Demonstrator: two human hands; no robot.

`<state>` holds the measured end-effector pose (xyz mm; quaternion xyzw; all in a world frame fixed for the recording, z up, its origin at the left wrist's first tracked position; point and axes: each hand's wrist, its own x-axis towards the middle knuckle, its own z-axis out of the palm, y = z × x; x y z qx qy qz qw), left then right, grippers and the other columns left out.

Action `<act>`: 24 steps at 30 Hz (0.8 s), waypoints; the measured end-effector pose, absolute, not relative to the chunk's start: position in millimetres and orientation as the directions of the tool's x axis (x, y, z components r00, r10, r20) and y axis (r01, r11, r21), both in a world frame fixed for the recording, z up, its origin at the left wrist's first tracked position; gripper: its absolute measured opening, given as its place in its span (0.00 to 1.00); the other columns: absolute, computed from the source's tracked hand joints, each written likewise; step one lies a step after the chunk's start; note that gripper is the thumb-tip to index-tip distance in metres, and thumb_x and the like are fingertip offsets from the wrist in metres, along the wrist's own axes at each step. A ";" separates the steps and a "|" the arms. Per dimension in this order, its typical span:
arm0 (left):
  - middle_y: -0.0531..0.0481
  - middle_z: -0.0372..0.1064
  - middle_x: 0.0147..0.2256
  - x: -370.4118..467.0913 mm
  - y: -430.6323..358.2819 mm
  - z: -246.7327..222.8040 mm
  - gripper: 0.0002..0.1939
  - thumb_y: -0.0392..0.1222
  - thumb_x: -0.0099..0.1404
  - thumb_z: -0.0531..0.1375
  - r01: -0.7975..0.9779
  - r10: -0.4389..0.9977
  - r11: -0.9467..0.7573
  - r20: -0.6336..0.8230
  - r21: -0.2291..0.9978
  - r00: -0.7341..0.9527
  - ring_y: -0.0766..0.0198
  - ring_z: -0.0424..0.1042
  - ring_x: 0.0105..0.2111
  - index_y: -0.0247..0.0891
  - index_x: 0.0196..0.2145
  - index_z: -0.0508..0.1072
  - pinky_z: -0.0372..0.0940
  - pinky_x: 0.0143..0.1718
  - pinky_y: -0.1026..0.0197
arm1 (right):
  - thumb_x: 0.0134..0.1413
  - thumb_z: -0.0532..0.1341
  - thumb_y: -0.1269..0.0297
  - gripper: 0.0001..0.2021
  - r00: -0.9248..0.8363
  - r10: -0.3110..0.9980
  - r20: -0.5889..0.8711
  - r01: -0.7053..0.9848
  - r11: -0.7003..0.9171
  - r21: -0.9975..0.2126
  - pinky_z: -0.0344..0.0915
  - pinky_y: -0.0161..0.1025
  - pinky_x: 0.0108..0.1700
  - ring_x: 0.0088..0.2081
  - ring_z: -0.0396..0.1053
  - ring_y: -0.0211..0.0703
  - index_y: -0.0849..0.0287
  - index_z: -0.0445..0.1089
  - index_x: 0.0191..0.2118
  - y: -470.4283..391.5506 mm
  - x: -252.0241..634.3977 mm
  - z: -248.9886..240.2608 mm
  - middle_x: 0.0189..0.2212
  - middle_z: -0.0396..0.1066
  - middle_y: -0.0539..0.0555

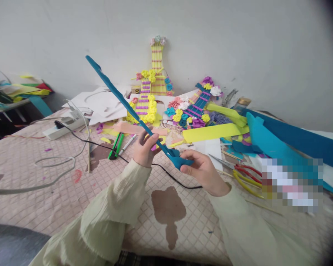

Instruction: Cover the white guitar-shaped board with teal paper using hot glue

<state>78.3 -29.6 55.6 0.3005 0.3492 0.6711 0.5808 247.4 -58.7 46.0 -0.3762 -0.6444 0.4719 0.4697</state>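
A long blue strip of rolled or wrapped paper [118, 95] slants up to the left in front of me. Near its lower end, my left hand [145, 147] pinches it between thumb and fingers. At that end the blue widens into a loose flap, and my right hand [201, 170] is closed on it. Whether a stick runs inside is hidden. Behind my hands stand guitar-shaped paper crafts: a yellow one [157, 61] against the wall, a yellow and purple one [144, 99], and a blue one [197, 105] with paper flowers.
A green utility knife [115, 146] lies left of my hands, beside a white pen [127, 145]. Scissors [246, 175] with red and yellow handles rest at the right, near blue paper sheets [274, 144]. A white power strip [65, 123] and cords cross the left side.
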 end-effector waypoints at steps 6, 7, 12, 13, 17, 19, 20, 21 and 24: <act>0.54 0.62 0.34 78.2 -27.9 50.6 0.24 0.45 0.44 0.66 -0.499 0.970 -0.235 0.169 0.834 -0.174 0.65 0.68 0.32 0.44 0.40 0.66 0.67 0.36 0.56 | 0.42 0.66 0.57 0.13 -0.328 0.898 0.294 0.072 0.334 -0.940 0.60 0.43 0.44 0.39 0.66 0.44 0.55 0.67 0.34 -58.1 254.9 41.0 0.34 0.69 0.52; 0.54 0.62 0.34 78.0 -27.0 48.9 0.24 0.45 0.44 0.66 -0.474 0.957 -0.285 0.218 0.833 -0.192 0.66 0.68 0.32 0.44 0.40 0.66 0.67 0.36 0.57 | 0.43 0.65 0.57 0.12 -0.338 0.888 0.312 0.076 0.356 -0.931 0.60 0.43 0.44 0.39 0.65 0.44 0.55 0.67 0.34 -57.8 255.9 40.8 0.35 0.69 0.52; 0.54 0.62 0.34 76.4 -21.0 37.9 0.27 0.45 0.46 0.67 -0.351 0.881 -0.472 0.414 0.809 -0.228 0.66 0.69 0.34 0.46 0.44 0.65 0.66 0.38 0.59 | 0.43 0.65 0.58 0.12 -0.307 0.853 0.421 0.176 0.486 -0.856 0.60 0.44 0.45 0.39 0.65 0.45 0.56 0.67 0.34 -58.6 254.5 44.9 0.34 0.69 0.53; 0.54 0.63 0.35 76.2 -19.8 35.6 0.27 0.44 0.46 0.66 -0.340 0.870 -0.492 0.438 0.801 -0.227 0.65 0.69 0.35 0.46 0.45 0.64 0.66 0.38 0.60 | 0.43 0.65 0.58 0.11 -0.290 0.857 0.426 0.214 0.492 -0.844 0.60 0.44 0.45 0.39 0.65 0.45 0.57 0.67 0.33 -58.9 253.6 45.8 0.33 0.69 0.53; 0.53 0.63 0.35 75.7 -16.9 29.3 0.28 0.43 0.47 0.67 -0.348 0.839 -0.544 0.502 0.763 -0.210 0.65 0.69 0.36 0.47 0.46 0.64 0.67 0.36 0.61 | 0.42 0.65 0.58 0.11 -0.249 0.889 0.384 0.283 0.446 -0.849 0.60 0.45 0.45 0.38 0.66 0.45 0.57 0.68 0.32 -58.1 253.2 45.3 0.33 0.70 0.53; 0.53 0.63 0.36 75.8 -16.5 27.9 0.28 0.42 0.48 0.66 -0.348 0.821 -0.570 0.536 0.744 -0.197 0.65 0.69 0.37 0.47 0.47 0.63 0.68 0.37 0.60 | 0.42 0.66 0.58 0.12 -0.244 0.897 0.369 0.285 0.430 -0.857 0.60 0.45 0.45 0.38 0.66 0.45 0.57 0.68 0.32 -56.7 255.0 43.5 0.33 0.70 0.52; 0.52 0.64 0.36 75.9 -16.4 27.6 0.28 0.42 0.49 0.66 -0.342 0.807 -0.588 0.558 0.733 -0.192 0.64 0.69 0.37 0.47 0.48 0.63 0.68 0.38 0.59 | 0.41 0.66 0.58 0.12 -0.246 0.893 0.376 0.279 0.437 -0.855 0.60 0.45 0.45 0.38 0.66 0.45 0.57 0.68 0.32 -56.2 256.0 42.8 0.33 0.70 0.52; 0.52 0.64 0.36 75.9 -16.2 27.6 0.28 0.42 0.49 0.66 -0.334 0.792 -0.607 0.581 0.721 -0.186 0.64 0.70 0.37 0.47 0.48 0.62 0.68 0.38 0.59 | 0.42 0.66 0.59 0.12 -0.251 0.886 0.390 0.270 0.451 -0.851 0.60 0.45 0.45 0.38 0.66 0.45 0.57 0.68 0.32 -55.8 257.0 42.4 0.33 0.70 0.52; 0.49 0.67 0.39 76.0 -15.4 29.1 0.28 0.44 0.49 0.66 -0.291 0.747 -0.662 0.642 0.691 -0.173 0.59 0.70 0.41 0.45 0.48 0.62 0.67 0.41 0.56 | 0.46 0.64 0.59 0.09 -0.266 0.850 0.455 0.232 0.514 -0.826 0.61 0.45 0.45 0.39 0.66 0.44 0.56 0.68 0.33 -55.8 259.3 44.0 0.33 0.69 0.53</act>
